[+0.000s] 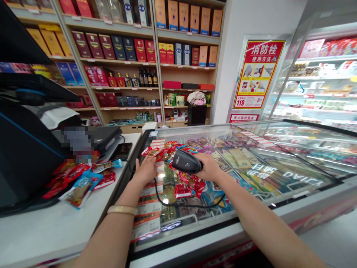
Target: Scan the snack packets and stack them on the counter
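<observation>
My right hand (208, 167) is wrapped round a black barcode scanner (186, 162), which points left over the glass lid of a freezer. Its black cable (181, 205) loops across the glass. Beneath and around the scanner lie several small red snack packets (189, 184), partly hidden by it. My left hand (146, 169) rests at the left edge of this pile, thumb apart from the fingers, fingertips touching a red snack packet (152, 151). More red and blue snack packets (80, 186) lie on the white counter to the left.
A chest freezer (279, 163) with a glass top fills the middle and right. On the left counter (55, 238) stand a black checkout terminal (25, 149) and a dark phone-like device (122, 150). Shelves (117, 63) of boxes and bottles line the back wall.
</observation>
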{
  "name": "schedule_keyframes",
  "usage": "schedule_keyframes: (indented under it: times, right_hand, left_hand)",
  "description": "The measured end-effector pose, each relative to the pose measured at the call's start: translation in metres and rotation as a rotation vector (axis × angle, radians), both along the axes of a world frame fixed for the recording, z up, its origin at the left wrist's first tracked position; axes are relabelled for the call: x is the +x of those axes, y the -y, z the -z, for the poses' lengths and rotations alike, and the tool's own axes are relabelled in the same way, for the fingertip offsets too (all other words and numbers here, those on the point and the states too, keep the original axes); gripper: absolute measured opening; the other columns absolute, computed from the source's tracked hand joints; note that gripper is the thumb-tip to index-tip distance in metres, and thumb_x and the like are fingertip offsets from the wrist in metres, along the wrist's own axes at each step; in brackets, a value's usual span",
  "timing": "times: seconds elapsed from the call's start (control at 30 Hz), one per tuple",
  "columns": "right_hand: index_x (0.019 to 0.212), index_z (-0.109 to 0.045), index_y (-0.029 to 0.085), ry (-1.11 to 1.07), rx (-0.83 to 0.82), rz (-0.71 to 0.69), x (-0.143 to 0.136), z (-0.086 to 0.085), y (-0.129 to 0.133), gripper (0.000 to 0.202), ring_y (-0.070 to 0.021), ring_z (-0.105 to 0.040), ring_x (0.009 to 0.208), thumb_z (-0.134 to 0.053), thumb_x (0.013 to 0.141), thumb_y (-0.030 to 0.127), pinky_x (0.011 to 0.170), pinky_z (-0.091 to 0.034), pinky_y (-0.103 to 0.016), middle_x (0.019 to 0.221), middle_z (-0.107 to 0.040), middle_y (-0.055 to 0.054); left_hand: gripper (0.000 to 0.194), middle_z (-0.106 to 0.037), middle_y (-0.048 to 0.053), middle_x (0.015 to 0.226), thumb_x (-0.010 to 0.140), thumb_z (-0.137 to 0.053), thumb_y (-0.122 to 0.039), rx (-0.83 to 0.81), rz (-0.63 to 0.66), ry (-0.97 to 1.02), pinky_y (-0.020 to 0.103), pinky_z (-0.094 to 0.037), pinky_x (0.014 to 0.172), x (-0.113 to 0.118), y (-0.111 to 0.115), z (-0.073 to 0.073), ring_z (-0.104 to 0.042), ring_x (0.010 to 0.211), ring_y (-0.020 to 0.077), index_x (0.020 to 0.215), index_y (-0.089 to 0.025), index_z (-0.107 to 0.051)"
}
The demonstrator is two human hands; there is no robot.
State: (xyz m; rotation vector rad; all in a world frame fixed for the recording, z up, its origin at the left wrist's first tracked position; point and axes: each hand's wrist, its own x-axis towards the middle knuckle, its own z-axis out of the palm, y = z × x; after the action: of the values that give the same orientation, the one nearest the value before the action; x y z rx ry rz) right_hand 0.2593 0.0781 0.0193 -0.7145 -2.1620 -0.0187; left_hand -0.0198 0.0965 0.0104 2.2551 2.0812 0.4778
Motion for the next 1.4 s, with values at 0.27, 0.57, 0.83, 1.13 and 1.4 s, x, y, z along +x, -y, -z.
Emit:
schedule_keyframes:
  times: [0.27, 0.57, 0.83, 1.13, 1.4]
  right_hand:
    - [0.098, -0.066, 0.019, -0.025, 0.040, -0.003, 0.000, -0.003, 0.003, 0.027, -0.0217, -0.066, 0.076, -0.066, 0.074, 0.031, 0.070, -0.051, -0.031, 0.084, -0.072, -0.008]
    - [0.095, -0.064, 0.020, -0.010, 0.061, -0.079, -0.006, -0.010, 0.014, 0.023, -0.0203, -0.064, 0.074, -0.064, 0.076, 0.033, 0.069, -0.050, -0.031, 0.083, -0.070, -0.007]
    - [0.096, -0.064, 0.018, -0.028, 0.120, -0.137, -0.009, -0.017, 0.022, 0.028, -0.0201, -0.062, 0.071, -0.065, 0.078, 0.040, 0.067, -0.049, -0.031, 0.079, -0.069, -0.008]
    - [0.101, -0.066, 0.019, 0.156, 0.127, 0.023, -0.004, -0.023, 0.022, 0.029, -0.0205, -0.062, 0.077, -0.063, 0.074, 0.031, 0.072, -0.048, -0.031, 0.085, -0.071, -0.007]
    - [0.099, -0.066, 0.019, 0.329, 0.111, 0.129, -0.004, -0.024, 0.022, 0.031, -0.0212, -0.061, 0.080, -0.066, 0.071, 0.032, 0.071, -0.045, -0.031, 0.088, -0.070, -0.007]
  left_hand:
    - [0.027, -0.068, 0.009, 0.118, 0.080, -0.056, -0.021, 0.547, -0.018, 0.882, 0.042, -0.039, 0.108, -0.008, 0.005, -0.027, -0.060, 0.114, 0.0227, 0.101, -0.020, -0.072]
    - [0.025, -0.065, 0.004, 0.080, 0.088, -0.043, -0.006, -0.047, 0.163, 2.367, 0.011, -0.030, 0.037, -0.012, 0.029, -0.044, -0.043, 0.045, 0.0027, 0.095, -0.017, -0.063]
    - [0.030, -0.060, 0.005, 0.080, 0.090, -0.036, -0.005, -0.439, 0.208, 2.452, 0.012, -0.021, 0.031, 0.000, 0.033, -0.036, -0.033, 0.038, 0.0002, 0.108, -0.013, -0.059]
    - [0.044, -0.051, 0.003, 0.069, 0.085, -0.030, 0.001, -0.859, -0.254, 2.279, 0.011, -0.026, 0.029, 0.002, 0.035, -0.044, -0.040, 0.039, 0.0055, 0.118, -0.014, -0.056]
    - [0.044, -0.044, -0.001, 0.062, 0.083, -0.029, 0.002, -0.883, -0.342, 2.315, 0.011, -0.027, 0.027, -0.001, 0.038, -0.049, -0.043, 0.038, 0.0072, 0.115, -0.016, -0.053]
